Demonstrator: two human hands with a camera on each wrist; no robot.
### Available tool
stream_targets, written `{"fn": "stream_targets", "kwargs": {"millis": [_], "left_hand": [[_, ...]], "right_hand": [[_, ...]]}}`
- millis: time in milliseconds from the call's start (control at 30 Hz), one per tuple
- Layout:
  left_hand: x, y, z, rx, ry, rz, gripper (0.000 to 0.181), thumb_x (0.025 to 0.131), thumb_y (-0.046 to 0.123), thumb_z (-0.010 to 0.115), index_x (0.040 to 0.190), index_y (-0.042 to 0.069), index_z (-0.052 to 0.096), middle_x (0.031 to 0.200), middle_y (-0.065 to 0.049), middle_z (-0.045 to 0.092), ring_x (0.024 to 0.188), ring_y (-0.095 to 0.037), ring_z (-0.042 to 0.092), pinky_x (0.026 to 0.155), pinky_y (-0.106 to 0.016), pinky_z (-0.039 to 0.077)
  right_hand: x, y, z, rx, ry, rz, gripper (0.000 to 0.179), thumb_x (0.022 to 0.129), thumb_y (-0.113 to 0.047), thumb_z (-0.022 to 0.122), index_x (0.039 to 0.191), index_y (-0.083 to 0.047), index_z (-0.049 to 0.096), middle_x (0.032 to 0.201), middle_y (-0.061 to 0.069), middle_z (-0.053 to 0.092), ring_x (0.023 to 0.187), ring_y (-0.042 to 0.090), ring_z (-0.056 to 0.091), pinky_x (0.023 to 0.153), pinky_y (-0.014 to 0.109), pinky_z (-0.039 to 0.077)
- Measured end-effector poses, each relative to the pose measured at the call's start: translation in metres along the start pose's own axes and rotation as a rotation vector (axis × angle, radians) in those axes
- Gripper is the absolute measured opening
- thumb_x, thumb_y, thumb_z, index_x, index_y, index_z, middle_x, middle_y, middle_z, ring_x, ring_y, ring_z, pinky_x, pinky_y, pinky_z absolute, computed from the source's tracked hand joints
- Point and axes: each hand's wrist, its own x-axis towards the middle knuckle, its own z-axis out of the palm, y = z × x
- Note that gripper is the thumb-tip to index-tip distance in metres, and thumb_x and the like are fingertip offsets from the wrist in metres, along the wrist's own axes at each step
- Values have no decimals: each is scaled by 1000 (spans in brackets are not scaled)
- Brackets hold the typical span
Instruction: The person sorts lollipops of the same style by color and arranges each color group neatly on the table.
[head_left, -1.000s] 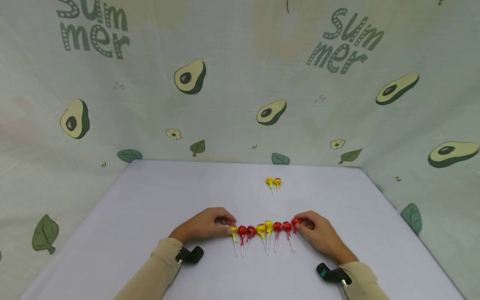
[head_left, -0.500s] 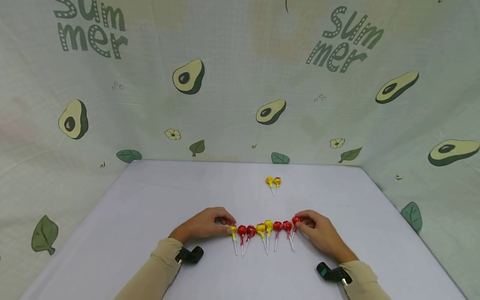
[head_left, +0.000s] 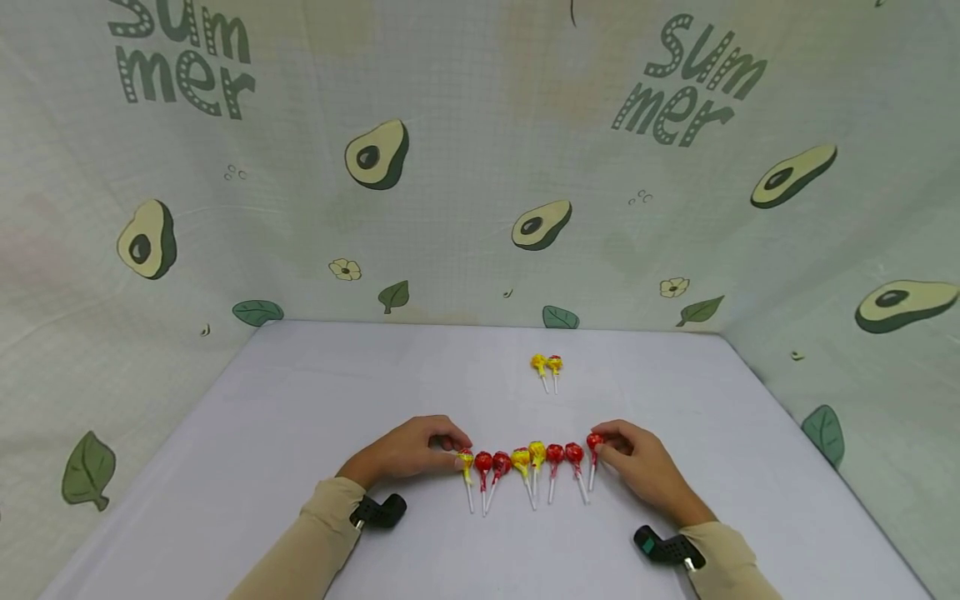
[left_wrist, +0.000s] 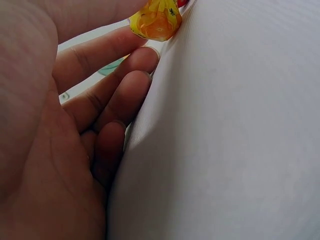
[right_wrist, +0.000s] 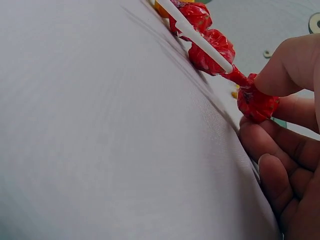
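Several wrapped lollipops lie in a row on the white table, sticks toward me. At the row's left end my left hand (head_left: 412, 448) pinches a yellow lollipop (left_wrist: 157, 22) by its head between thumb and finger. At the right end, my right hand (head_left: 641, 462) holds a red lollipop (right_wrist: 257, 102) by its head, thumb on one side and fingers on the other. Between the hands lie red lollipops (head_left: 483, 462) and, mid-row, two yellow lollipops (head_left: 537, 452). A small gap separates the right-hand lollipop from its red neighbour (head_left: 573, 453).
Two more yellow lollipops (head_left: 547, 364) lie side by side farther back on the table (head_left: 375, 367). A cloth (head_left: 450, 208) printed with avocados and leaves hangs behind the table and along its sides. Each wrist wears a black device (head_left: 381, 510).
The red lollipop in my right hand has shifted slightly right, away from its neighbour, and its stick now points more straight toward me. My left hand stays in place.
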Motion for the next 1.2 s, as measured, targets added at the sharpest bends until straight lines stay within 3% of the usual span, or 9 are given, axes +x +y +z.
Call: {"fn": "stream_targets", "kwargs": {"millis": [367,633,867,1200], "left_hand": [[1,0,0,21,-2,31,19,90,35,75,108,29,74,100,17,63,96,-9,57,84,-29,48],[1,0,1,22,1,14,17,90,34,74,107,32,74,99,19,63,96,-8,56,85,-30,47],[2,-1,0,22,3,40,17,91,33,74,108,30,74,99,18,63,96,-8,57,85,-29,47],[1,-1,0,16,3,38,18,91,35,74,108,29,74,100,17,63,96,-9,57,85,-30,47]], "right_hand": [[-1,0,0,4,38,-43,25,93,-13,70,118,-8,69,102,1,68,88,16,60,75,27,49],[4,5,-6,128,8,-45,28,96,-16,68,121,-4,67,105,4,71,91,18,64,74,27,53],[14,6,-14,196,-50,22,31,98,-19,66,124,-2,65,113,10,68,96,23,64,74,30,56],[31,0,-18,194,-93,104,37,98,-25,64,129,-5,63,120,12,64,83,23,65,75,31,53]]}}
